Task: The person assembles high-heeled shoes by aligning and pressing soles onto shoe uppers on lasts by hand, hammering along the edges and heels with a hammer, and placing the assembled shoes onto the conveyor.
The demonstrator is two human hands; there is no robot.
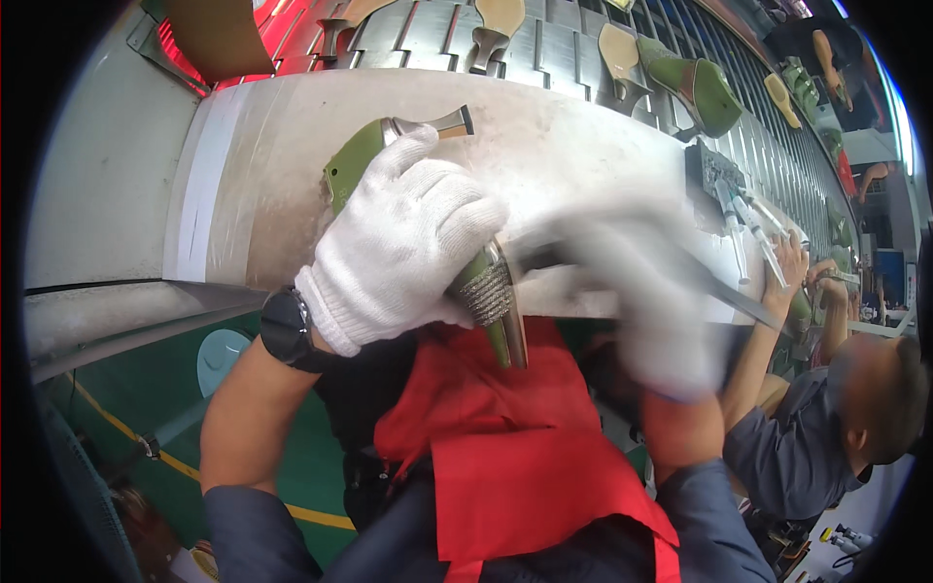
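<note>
My left hand (397,243), in a white knit glove, is closed around a green shoe last (355,160) that lies over the near edge of the worktable. A sparkling silvery band (486,291) wraps the last's narrower end, just past my fingers. From its far end a flared heel (451,122) sticks out. My right hand (661,301), also gloved, is smeared by motion to the right of the last. It grips a long tool (734,296) with a dark end toward the last; blur hides its exact kind.
The pale worktable (554,146) borders a slatted metal conveyor (554,49) bearing tan insoles with heels and another green last (714,97). Syringe-like applicators (746,228) stand in a dark block (708,167) at right. A co-worker (807,437) reaches in close by.
</note>
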